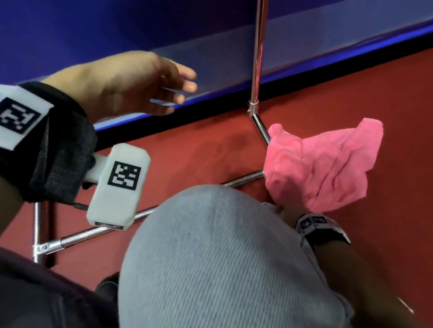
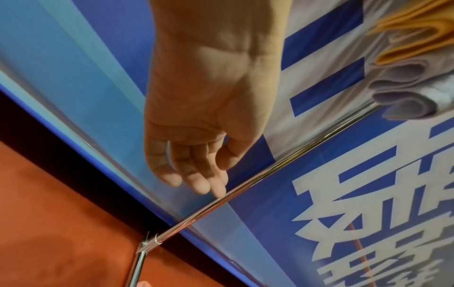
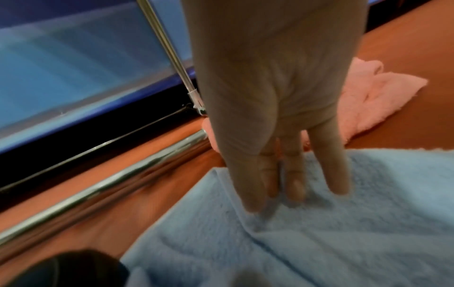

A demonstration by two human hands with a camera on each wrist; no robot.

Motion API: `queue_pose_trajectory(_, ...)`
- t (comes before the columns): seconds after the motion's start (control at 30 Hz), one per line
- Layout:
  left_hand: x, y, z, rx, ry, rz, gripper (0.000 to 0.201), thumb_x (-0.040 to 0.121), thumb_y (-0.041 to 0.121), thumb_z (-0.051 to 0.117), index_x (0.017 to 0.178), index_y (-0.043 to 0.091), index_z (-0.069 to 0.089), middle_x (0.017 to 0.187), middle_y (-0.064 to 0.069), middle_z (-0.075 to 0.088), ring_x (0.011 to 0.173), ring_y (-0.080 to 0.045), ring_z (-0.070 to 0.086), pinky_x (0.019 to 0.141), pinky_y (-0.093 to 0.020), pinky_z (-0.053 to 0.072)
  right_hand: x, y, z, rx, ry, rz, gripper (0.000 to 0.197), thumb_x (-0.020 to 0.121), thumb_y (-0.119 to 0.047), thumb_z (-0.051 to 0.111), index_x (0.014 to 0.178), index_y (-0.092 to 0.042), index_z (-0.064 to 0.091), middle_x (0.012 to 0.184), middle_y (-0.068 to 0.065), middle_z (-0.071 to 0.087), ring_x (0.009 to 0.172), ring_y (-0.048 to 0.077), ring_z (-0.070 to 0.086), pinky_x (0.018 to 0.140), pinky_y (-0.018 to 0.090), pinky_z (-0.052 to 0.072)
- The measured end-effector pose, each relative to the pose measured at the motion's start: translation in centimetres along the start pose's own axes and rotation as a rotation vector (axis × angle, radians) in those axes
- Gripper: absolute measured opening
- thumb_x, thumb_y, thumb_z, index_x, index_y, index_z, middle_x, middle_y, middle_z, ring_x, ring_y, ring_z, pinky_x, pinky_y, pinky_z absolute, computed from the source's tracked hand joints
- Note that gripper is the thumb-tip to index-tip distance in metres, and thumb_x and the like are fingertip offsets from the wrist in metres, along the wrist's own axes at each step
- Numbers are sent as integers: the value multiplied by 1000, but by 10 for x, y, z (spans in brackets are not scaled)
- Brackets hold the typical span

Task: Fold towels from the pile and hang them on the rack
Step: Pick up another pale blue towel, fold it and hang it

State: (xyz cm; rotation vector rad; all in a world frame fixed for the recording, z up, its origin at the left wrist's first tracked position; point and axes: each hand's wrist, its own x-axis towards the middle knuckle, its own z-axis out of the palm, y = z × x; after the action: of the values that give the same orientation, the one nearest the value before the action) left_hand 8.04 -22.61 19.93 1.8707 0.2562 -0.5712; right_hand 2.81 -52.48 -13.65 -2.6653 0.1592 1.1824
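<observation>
A crumpled pink towel lies on the red floor beside the chrome rack's upright pole. In the right wrist view a light blue towel is spread on the floor, and my right hand presses its straight fingers into it near one edge; the pink towel lies just beyond. In the head view my knee hides that hand. My left hand hovers open and empty in the air, its fingertips close to the rack pole. Folded orange and grey towels hang higher up.
My bent knee in grey trousers fills the lower middle. The rack's base tubes run along the floor in front of a blue printed wall panel. A dark shoe sits by the blue towel's near corner.
</observation>
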Motion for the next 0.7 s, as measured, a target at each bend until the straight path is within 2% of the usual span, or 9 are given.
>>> queue_pose_trajectory(0.07,0,-4,0,9,-1,-15,24,95,10,39,89,24,58,66,14,68,58,-1,58,65,-19,46,-24,-11,-9,-43,18,-31,42,85,-39,57,124,-23,52,133,4,53,122,25,51,100,33,38)
queue_pose_trajectory(0.13,0,-7,1,20,-2,-29,23,96,11,39,88,24,57,66,14,68,57,-2,58,62,-17,48,-31,-14,-13,-78,44,-62,43,88,-31,58,128,-23,45,133,6,52,121,25,51,95,32,39)
queue_pose_trajectory(0.23,-2,-11,1,35,6,-39,22,96,12,39,89,23,58,69,12,68,59,-3,58,57,-16,50,-32,-15,-14,-170,55,-103,53,89,-33,57,136,-23,32,131,8,52,119,27,53,91,35,42)
queue_pose_trajectory(0.3,-3,-13,0,46,11,-39,23,96,11,40,90,23,58,71,12,69,59,-4,59,60,-18,49,-36,-20,-16,-210,97,-114,51,95,-39,45,140,-20,29,130,10,54,117,29,55,87,35,41)
queue_pose_trajectory(0.37,-3,-14,0,54,12,-38,21,95,11,42,90,23,59,72,12,70,58,-3,60,61,-20,48,-39,-25,-17,-247,117,-117,44,100,-38,31,138,-17,37,130,10,55,117,28,54,88,34,39)
queue_pose_trajectory(0.47,-4,-16,0,66,15,-42,18,94,11,46,92,23,59,73,12,71,56,-1,61,61,-19,49,-36,-29,-16,-337,114,-109,38,101,-30,30,127,-13,53,131,6,55,122,25,51,99,34,39)
queue_pose_trajectory(0.57,-3,-16,2,72,17,-42,18,94,11,46,93,23,59,74,12,70,55,-1,60,62,-20,48,-36,-27,-20,-381,121,-110,40,102,-29,30,132,-12,49,137,8,50,127,25,46,107,35,34)
queue_pose_trajectory(0.63,-3,-15,2,68,14,-39,18,94,11,46,93,23,59,73,12,70,55,-1,60,61,-20,48,-41,-23,-34,-355,129,-142,43,100,-35,33,135,-13,46,140,8,46,130,24,43,106,34,32)
queue_pose_trajectory(0.7,-4,-15,1,64,13,-35,17,94,11,46,93,23,59,73,12,70,57,-1,60,62,-20,48,-47,-24,-54,-265,91,-190,38,97,-35,41,124,-12,55,135,11,49,122,24,48,99,28,34)
